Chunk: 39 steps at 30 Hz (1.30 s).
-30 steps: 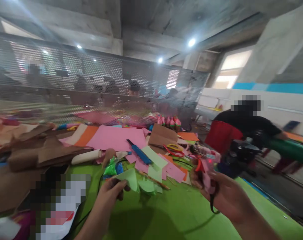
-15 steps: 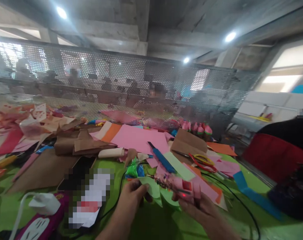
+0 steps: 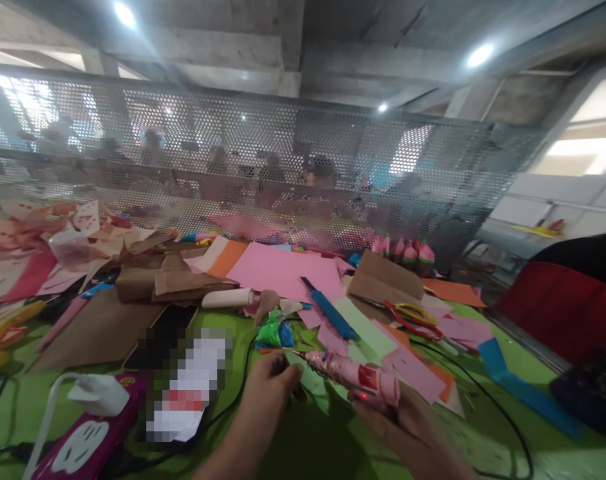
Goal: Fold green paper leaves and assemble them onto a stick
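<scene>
Low in the centre of the frame, we see our right hand (image 3: 400,423) curled around the pink glue gun (image 3: 360,377), whose long axis runs leftward and slightly up, its nozzle (image 3: 301,355) near our left hand (image 3: 273,381), which pinches green paper (image 3: 313,383).

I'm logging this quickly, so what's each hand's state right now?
Left hand: closed, pinching a pale green paper piece.
Right hand: closed, holding a pink glue gun.
</scene>
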Available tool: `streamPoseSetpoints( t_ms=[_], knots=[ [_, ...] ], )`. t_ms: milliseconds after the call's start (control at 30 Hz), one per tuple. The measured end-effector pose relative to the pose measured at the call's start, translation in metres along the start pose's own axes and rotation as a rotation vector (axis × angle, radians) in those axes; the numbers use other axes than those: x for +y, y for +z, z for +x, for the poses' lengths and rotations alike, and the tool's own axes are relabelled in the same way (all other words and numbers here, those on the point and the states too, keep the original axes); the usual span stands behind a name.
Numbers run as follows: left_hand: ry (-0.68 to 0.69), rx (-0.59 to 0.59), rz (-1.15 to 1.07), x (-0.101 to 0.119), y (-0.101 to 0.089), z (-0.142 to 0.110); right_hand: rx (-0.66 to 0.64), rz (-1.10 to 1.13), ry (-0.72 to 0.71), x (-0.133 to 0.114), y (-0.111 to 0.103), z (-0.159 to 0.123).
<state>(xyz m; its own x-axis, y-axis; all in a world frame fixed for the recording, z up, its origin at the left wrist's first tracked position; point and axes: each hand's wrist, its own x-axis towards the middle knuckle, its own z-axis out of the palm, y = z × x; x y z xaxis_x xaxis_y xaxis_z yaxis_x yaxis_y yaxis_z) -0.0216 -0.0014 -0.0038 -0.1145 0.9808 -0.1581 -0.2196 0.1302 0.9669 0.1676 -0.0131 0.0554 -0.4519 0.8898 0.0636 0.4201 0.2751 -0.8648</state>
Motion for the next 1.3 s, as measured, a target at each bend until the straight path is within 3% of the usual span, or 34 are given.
streamPoseSetpoints(
  t_ms=[400, 800, 1300],
  knots=[
    [0.087, -0.054, 0.113, 0.01, 0.001, -0.008, 0.024, -0.041, -0.016, 0.007, -0.001, 0.002],
    [0.145, -0.082, 0.202, 0.001, -0.001, -0.007, 0.034, -0.036, -0.035, -0.002, -0.005, 0.0],
    [0.126, -0.03, 0.204, 0.001, -0.002, -0.006, 0.061, -0.128, -0.01, 0.002, -0.007, -0.002]
  ],
)
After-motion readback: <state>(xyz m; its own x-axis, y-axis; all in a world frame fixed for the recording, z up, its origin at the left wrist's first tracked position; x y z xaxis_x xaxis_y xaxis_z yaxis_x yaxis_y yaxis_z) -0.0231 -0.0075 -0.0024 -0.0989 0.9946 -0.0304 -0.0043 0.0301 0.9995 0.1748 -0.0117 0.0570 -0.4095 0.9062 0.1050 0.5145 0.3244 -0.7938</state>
